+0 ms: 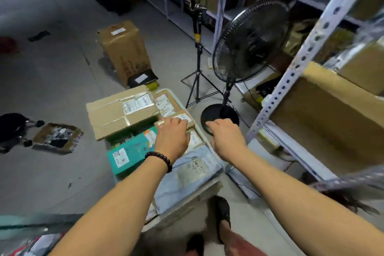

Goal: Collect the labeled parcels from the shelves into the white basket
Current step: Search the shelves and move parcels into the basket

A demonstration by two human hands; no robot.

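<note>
Overflowing white basket, parcels seemingly labeled

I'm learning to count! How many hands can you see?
2. The left hand, with a bead bracelet, touches a parcel in the basket; the right hand is beside the basket.

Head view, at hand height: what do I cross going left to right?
Open cardboard box of small items → teal labelled parcel → left hand → right hand → perforated white metal shelf upright → large brown cardboard box on shelf
</note>
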